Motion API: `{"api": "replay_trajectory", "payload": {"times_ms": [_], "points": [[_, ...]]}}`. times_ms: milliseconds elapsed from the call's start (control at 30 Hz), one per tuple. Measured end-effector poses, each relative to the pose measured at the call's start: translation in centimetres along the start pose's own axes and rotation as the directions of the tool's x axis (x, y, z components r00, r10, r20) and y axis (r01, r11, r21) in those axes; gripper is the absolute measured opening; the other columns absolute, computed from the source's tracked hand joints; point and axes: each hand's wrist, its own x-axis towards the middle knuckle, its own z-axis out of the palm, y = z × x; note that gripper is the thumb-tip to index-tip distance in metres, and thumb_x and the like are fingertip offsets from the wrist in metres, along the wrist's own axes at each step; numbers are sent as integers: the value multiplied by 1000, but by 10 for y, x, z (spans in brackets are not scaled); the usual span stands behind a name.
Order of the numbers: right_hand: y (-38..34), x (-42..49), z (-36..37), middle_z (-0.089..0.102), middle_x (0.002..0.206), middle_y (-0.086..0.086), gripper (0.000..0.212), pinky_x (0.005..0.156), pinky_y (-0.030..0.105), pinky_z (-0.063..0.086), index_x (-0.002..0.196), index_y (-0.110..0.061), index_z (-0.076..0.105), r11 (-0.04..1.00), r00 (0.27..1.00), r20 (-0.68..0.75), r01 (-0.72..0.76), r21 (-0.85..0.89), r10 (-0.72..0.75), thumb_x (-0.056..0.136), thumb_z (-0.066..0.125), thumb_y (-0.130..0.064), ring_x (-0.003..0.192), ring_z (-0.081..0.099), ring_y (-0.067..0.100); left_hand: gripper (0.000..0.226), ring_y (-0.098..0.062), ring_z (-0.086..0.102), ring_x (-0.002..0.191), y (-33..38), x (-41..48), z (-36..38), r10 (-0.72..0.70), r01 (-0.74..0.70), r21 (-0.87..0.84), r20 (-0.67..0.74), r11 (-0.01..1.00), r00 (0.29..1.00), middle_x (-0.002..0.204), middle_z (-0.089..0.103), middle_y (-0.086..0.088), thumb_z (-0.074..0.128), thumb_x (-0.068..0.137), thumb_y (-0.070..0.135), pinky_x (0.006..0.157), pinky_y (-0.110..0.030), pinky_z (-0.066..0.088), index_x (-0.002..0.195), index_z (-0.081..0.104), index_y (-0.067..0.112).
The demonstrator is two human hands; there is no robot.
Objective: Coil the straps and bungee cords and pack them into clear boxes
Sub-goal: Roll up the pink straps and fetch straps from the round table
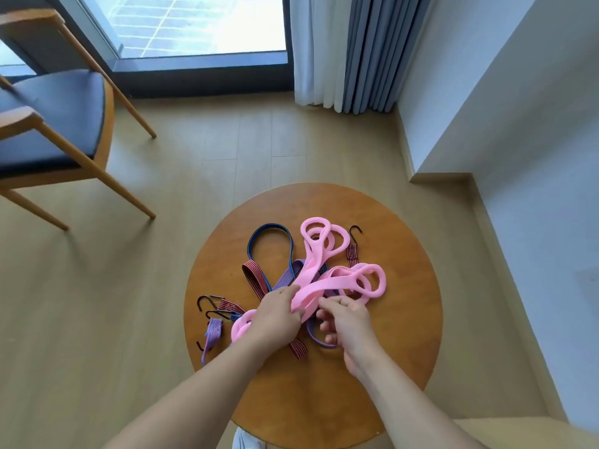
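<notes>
- Both hands are in the middle of the heap, close together. The left hand [278,315] is curled round the pink strap [311,270], and the right hand [348,322] seems to pinch the same strap just beside it, lower fingers curled.
- The pink strap fans away from the hands. One ringed end lies straight beyond them, a second out to the right, and a third ring peeks out beside the left wrist.
- Its long run points away from the person, so the slack to gather lies ahead. The left hand looks nearer the bundle's middle; the right sits on the side of the right-hand rings.
- Under the pink strap, the flat striped bungee cords [252,273] are crossed and tangled. A blue loop [270,226] sits left of it, and dark hooks [207,301] further left.
- One more hook [356,230] sits just right of the pink strap's far rings.
- It all rests on a round wooden worktop [405,286].
- No clear boxes are in view, so my read is that coiling has barely begun.
- No brand, label or writing can be read anywhere.
</notes>
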Motion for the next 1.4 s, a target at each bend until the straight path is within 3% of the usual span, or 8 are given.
{"api": "replay_trajectory", "payload": {"times_ms": [167, 367, 533, 667, 833, 1000, 1233, 1400], "points": [[30, 3, -12, 62, 70, 5, 10, 43, 23, 38, 83, -7, 68, 998, 998, -57, -21, -61, 18, 92, 67, -13, 53, 51, 13, 33, -29, 57, 122, -2, 25, 14, -66, 65, 78, 6, 995, 998, 128, 63, -4, 52, 102, 38, 98, -42, 47, 126, 61, 18], [41, 29, -11, 65, 81, 9, 6, 45, 24, 48, 90, -7, 68, 998, 997, -77, -24, -51, 20, 93, 64, -9, 62, 57, 16, 22, -25, 57, 111, -5, 27, 17, -58, 58, 86, -9, 995, 998, 110, 64, 0, 66, 94, 32, 80, -34, 44, 113, 71, 23], [43, 49, 4, 65, 73, 5, 11, 60, 34, 51, 86, -13, 70, 990, 996, -78, -46, -137, 36, 94, 63, -12, 58, 56, 16, 13, -18, 51, 79, -1, -1, -16, -141, 75, -415, -132, 907, 981, 78, 60, 5, 67, 86, 16, 68, -32, 37, 76, 62, 22], [41, 59, 18, 52, 54, 6, 22, 46, 29, 36, 81, 0, 72, 965, 996, -90, -40, -260, 17, 90, 68, -19, 45, 43, 17, 16, -14, 50, 59, 6, -28, -60, -163, 18, -667, -156, 745, 974, 58, 58, 4, 60, 72, 21, 61, -30, 42, 58, 54, 28], [38, 61, 28, 48, 55, 4, 26, 45, 29, 30, 66, -9, 58, 976, 994, -111, -26, -216, 2, 85, 74, -19, 47, 36, 15, 20, -17, 49, 60, 16, -48, -90, -98, -109, -668, -265, 736, 959, 62, 54, -7, 65, 79, 34, 58, -31, 42, 64, 56, 23], [20, 35, 26, 58, 66, 10, 20, 43, 24, 39, 75, -8, 59, 991, 999, -8, 50, -126, -51, 91, 69, -13, 53, 51, 16, 32, -9, 45, 52, 32, -53, -117, -148, -183, -667, -408, 723, 901, 50, 54, 14, 69, 95, 21, 54, -22, 38, 67, 55, 12], [-39, -37, 30, 57, 70, 17, 24, 47, 26, 40, 78, 3, 59, 974, 974, 63, 222, -55, -218, 93, 68, -13, 63, 49, 23, 25, -15, 56, 52, 36, -76, -153, -165, -162, -670, -397, 724, 903, 56, 62, 0, 69, 96, 20, 57, -32, 47, 78, 62, 5], [-97, -116, 33, 74, 90, 23, 12, 58, 29, 53, 96, 4, 70, 930, 924, 105, 366, 34, -367, 88, 71, -5, 69, 68, 22, 8, -13, 67, 59, 56, -111, -191, -7, -214, -583, -352, 783, 936, 70, 76, 0, 67, 97, 18, 68, -42, 59, 90, 70, 16]]}}
